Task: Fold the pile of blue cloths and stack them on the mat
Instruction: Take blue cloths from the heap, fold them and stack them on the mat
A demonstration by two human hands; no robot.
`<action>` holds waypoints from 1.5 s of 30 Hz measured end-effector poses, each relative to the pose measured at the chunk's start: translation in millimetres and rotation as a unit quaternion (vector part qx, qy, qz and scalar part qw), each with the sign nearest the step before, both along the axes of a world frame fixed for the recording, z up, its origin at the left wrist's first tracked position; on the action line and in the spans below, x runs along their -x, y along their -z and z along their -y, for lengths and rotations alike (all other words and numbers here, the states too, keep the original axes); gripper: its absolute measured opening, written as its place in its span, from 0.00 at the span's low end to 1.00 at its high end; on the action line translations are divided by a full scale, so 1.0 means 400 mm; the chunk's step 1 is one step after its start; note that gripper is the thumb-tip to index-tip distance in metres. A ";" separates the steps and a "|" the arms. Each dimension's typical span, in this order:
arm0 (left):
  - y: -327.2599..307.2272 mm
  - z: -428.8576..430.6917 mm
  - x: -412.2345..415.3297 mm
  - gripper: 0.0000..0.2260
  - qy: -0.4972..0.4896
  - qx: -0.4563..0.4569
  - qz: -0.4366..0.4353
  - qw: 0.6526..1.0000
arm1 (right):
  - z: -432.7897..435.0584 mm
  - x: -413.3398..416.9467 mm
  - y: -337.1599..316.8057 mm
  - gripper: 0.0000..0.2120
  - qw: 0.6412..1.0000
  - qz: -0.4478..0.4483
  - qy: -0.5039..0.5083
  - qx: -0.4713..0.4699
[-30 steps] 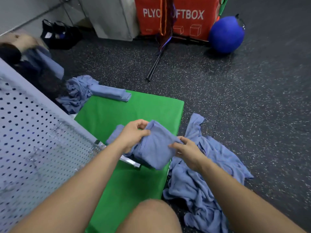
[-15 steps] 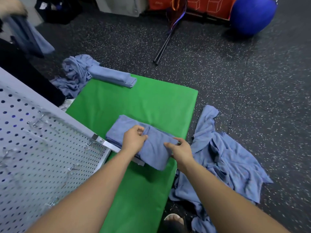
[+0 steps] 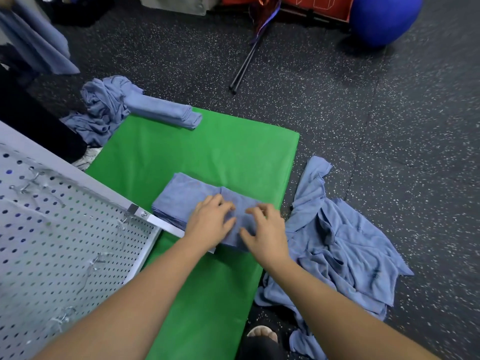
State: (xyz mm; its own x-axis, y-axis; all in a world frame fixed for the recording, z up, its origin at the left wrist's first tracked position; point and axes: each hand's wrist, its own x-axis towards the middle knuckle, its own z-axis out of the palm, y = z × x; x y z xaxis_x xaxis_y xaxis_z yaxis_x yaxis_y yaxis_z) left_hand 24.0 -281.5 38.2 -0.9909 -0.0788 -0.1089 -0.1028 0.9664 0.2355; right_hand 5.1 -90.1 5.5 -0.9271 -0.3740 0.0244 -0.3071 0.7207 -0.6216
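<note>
While both hands lie palm down on the work, the left hand [image 3: 210, 222] and the right hand [image 3: 265, 229] rest side by side on a folded cloth [image 3: 242, 203]. Their fingers are loosely bent and press on the fabric, and neither hand is curled round anything. That cloth sits on top of a low stack [image 3: 179, 198] of folded blue cloths, which lies on the green mat [image 3: 220, 152] near its right edge. Just beside the mat on the right, a loose pile [image 3: 342, 242] of unfolded blue cloths sprawls over the speckled dark floor [image 3: 402, 120], reaching the mat's edge. At the mat's far left corner lies a second folded bundle [image 3: 166, 113], with a crumpled heap [image 3: 104, 105] of blue cloth against it on the floor. A grey perforated panel [image 3: 65, 242] fills the lower left, and its metal corner crosses in front of the stack's left side. Farther off are two thin black rods [image 3: 244, 66], a blue ball [image 3: 384, 16] and a red box [image 3: 324, 9]. A sandalled foot [image 3: 262, 333] shows at the bottom, between the mat and the pile.
</note>
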 end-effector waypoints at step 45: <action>0.350 -0.676 0.011 0.07 0.167 -0.159 0.161 0.960 | -0.914 -0.078 0.369 0.17 0.886 0.220 0.106 -0.394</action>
